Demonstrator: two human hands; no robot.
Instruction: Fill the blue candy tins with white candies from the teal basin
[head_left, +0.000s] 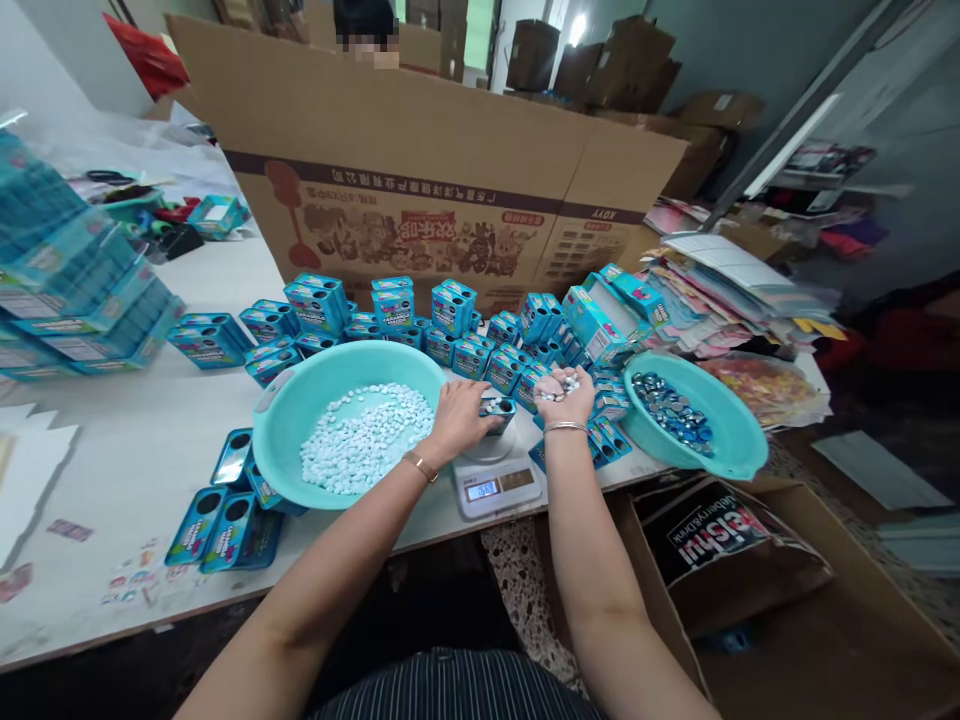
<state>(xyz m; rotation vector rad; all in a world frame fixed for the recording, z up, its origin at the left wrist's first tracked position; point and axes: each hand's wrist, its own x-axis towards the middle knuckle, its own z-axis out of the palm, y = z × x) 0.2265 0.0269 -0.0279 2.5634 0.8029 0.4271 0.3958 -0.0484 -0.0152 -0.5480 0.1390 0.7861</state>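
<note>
**Crowded white desk [139, 425], tin [501, 417] on scale [499, 487], hands apart**

Desk in a storeroom-like space, speckled floor [517, 580] below. Brown cartons [619, 65] stacked at the back. Large printed cardboard sheet [465, 170] upright along the far edge, blocking most of the view behind; top of a person's head [365, 18] just above it.

Far left: pile of wrapped blue packs [90, 290]. Near-left: torn white paper [34, 480]. Far right: stacked papers [720, 290]. Floor, lower right: open cardboard box [855, 650] with dark printed bag [720, 535] inside.

Teal basin [289, 435] left of scale, white pieces [367, 435] spread in it. Second basin [739, 445] at right, shiny blue and silver discs [671, 410] inside. Blue tins [454, 350] crowding the strip between basins and cardboard, more tins [232, 520] at near-left.

Left hand [461, 413]: fingers at the tin; can't tell if gripping or only touching. Right hand [568, 402]: just right of the tin, palm up, fingers curled around a small heap of white pieces.
</note>
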